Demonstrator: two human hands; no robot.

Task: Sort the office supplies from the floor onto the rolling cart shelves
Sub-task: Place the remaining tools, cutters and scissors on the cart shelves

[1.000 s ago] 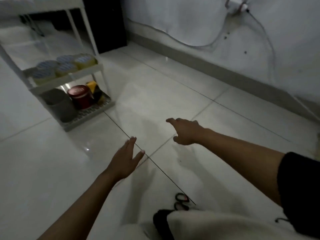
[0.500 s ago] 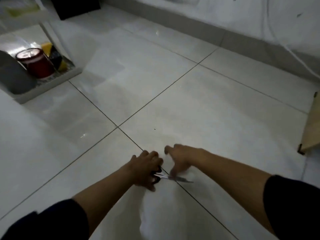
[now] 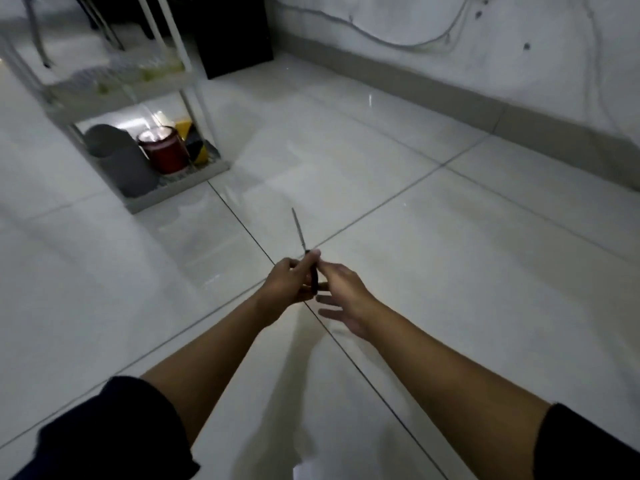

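scissors (image 3: 304, 251) were held above the tiled floor (image 3: 433, 271), blades closed and pointing up and away, dark handles between the two hands. the left hand (image 3: 289, 284) gripped the handles with curled fingers; the right hand (image 3: 343, 296) touched them at the thumb, its other fingers spread and relaxed. no legible writing was visible. open floor lay between the hands and the rolling cart (image 3: 138, 109) at upper left, whose bottom shelf held a grey cup (image 3: 121, 161), a red tin (image 3: 164, 150) and yellow-black tape (image 3: 194, 143).
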